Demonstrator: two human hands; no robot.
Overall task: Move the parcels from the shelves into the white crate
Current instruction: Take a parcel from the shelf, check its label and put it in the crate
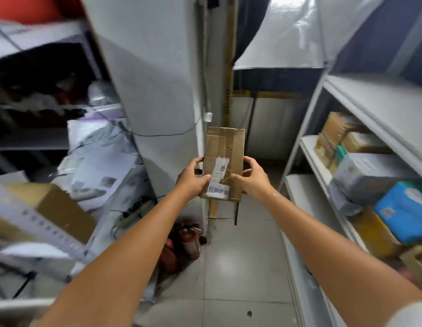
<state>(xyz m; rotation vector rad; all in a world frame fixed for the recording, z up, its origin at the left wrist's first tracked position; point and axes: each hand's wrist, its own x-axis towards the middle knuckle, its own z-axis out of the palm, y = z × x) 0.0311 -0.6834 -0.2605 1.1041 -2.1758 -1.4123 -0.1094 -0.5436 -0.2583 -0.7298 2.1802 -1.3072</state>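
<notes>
A small brown cardboard parcel with tape and a white label is held out in front of me over the aisle floor. My left hand grips its left edge, thumb on top. Its right edge sits in the grip of my right hand. More parcels lie on the white shelves at the right: brown boxes, a grey bag and a blue pack. No white crate is in view.
Left shelving holds grey mailer bags and a brown box. A white pillar stands ahead. Red fire extinguishers and a power strip lie on the tiled floor at its foot.
</notes>
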